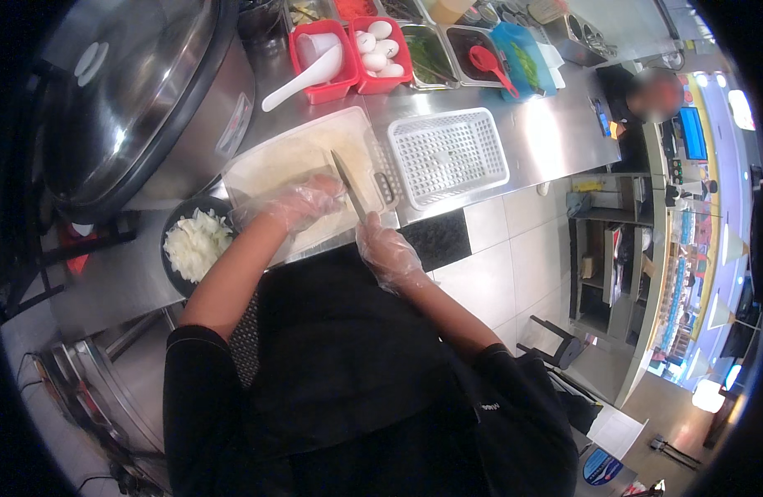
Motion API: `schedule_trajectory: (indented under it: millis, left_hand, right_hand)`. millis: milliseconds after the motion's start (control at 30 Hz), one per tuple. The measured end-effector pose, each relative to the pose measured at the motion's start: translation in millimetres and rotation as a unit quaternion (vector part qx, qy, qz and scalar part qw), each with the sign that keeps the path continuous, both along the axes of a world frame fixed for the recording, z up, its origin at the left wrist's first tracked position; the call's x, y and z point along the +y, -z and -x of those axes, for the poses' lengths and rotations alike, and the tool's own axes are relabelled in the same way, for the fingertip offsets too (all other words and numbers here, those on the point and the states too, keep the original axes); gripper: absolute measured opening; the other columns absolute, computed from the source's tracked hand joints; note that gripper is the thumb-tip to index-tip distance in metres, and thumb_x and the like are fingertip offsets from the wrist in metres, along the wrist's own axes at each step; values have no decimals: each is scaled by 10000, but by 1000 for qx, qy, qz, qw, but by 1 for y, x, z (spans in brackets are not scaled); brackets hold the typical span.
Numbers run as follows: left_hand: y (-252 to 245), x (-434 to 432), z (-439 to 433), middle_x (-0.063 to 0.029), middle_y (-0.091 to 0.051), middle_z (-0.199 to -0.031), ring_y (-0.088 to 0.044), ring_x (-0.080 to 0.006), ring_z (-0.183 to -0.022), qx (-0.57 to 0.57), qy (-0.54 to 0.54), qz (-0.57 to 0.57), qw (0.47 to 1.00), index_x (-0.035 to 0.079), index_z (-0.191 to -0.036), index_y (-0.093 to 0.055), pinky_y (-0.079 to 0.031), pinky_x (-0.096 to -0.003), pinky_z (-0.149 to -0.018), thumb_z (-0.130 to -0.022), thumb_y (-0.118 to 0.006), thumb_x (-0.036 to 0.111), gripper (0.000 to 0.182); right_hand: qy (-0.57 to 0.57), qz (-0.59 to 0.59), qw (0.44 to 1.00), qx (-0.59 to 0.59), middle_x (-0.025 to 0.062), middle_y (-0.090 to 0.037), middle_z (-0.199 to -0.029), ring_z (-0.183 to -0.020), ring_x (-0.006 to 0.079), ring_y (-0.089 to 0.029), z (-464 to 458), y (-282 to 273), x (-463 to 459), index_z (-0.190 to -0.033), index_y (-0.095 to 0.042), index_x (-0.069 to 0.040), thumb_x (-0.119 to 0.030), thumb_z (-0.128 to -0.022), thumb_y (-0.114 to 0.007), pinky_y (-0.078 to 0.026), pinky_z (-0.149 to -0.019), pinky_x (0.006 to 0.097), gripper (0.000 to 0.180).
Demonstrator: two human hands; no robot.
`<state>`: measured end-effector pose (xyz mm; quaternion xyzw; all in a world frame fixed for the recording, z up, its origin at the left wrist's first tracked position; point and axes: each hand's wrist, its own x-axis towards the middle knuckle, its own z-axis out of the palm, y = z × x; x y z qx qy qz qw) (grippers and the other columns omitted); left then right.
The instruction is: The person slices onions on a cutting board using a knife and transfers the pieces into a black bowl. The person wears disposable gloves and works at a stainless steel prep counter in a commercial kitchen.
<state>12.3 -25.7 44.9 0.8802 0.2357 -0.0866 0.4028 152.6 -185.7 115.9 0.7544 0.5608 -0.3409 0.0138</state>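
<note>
Both hands wear clear plastic gloves. My right hand [388, 251] grips the handle of a kitchen knife [349, 185], whose blade lies over the cutting board [294, 146] and points away from me. My left hand [313, 197] rests on the board just left of the blade, with its fingers bent; a small pale piece shows beside the fingertips, but what lies under them is hidden. At the left, partly behind my left forearm, a dark round bowl [171, 273] holds a heap of chopped white onion [198, 244].
A white perforated plastic basket [440, 158] stands right of the board. Behind are a red container of eggs [381, 53], another red container [328, 92] with a white ladle [307, 77], and steel food pans. A large lidded cooker [189, 136] stands left. A person [624, 99] is far right.
</note>
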Motion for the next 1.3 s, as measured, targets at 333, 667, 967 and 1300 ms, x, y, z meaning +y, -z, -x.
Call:
schedule_trajectory:
  millis: [333,667,967,1300]
  left_hand:
    - [-24,3,-8,-201,-609,-1088,-560,-364,-1069,76,17,8,997,31,-1112,-582,-417,-456,-954,-906,-563,405,427]
    - [-24,-1,-3,-189,-568,-1195,-512,-351,-1163,78,1,39,996,38,-1182,-558,-381,-430,-1030,-934,-527,402,442]
    - [20,0,0,-164,-611,-1243,-545,-328,-1192,75,34,-68,994,65,-1213,-611,-405,-436,-1048,-937,-522,425,462]
    - [37,6,8,-221,-589,-867,-587,-425,-861,-64,28,-60,996,21,-860,-575,-464,-510,-760,-861,-602,295,276]
  right_hand:
    - [-30,-77,996,-11,313,-633,-791,-765,485,-637,-6,64,3,-1080,-411,-29,-277,-1007,-374,-485,-668,588,261]
    - [32,11,998,61,340,-626,-854,-833,509,-622,-2,18,3,-1161,-396,-25,-335,-1022,-333,-471,-734,606,346]
    - [-250,-211,914,-239,150,-614,-716,-532,249,-610,-14,102,-21,-1351,-324,142,-127,-928,-458,-491,-456,406,519]
    - [-181,-187,959,-115,283,-631,-932,-535,245,-609,-3,83,-5,-1196,-493,103,-179,-937,-469,-476,-444,392,383]
